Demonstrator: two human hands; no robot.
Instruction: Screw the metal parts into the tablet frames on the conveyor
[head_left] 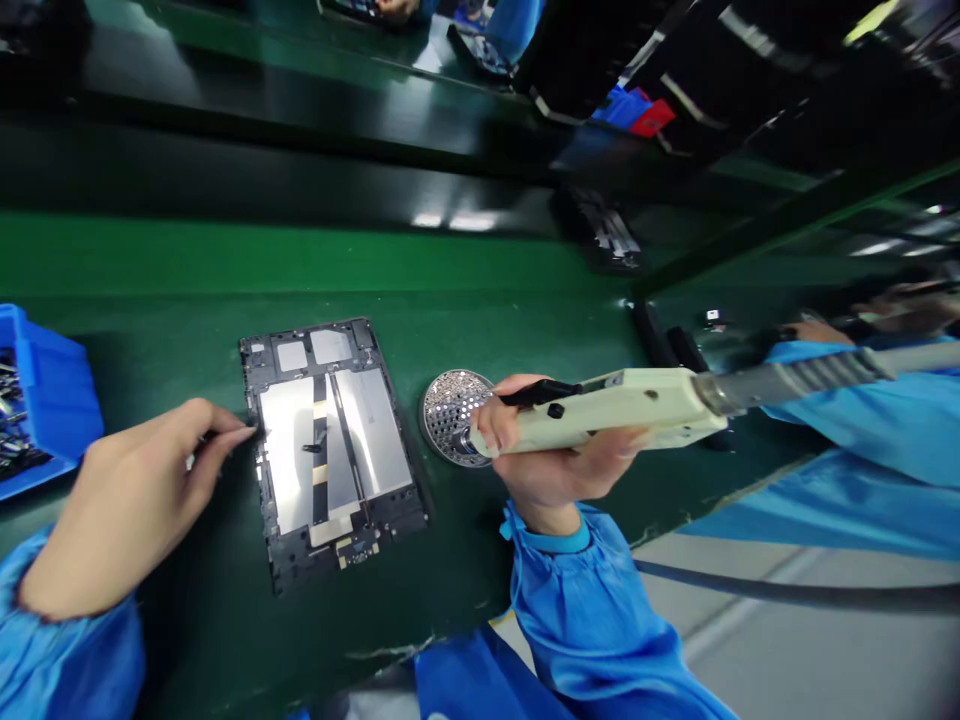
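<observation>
Tablet frame (384, 430) between hands, green bench (480, 330) beyond.
Left hand (142, 490) pinches its black edge; right hand (551, 476) clasps cream plastic tool (637, 400).

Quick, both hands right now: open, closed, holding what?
Left hand: closed in a pinch at the left edge of the opened tablet; can't tell if it holds anything.
Right hand: closed around the cream hose-fed hand tool.

tool (660, 402): cream | tablet chassis (381, 430): black, silver | bin (64, 390): blue | bench (457, 590): green
</observation>
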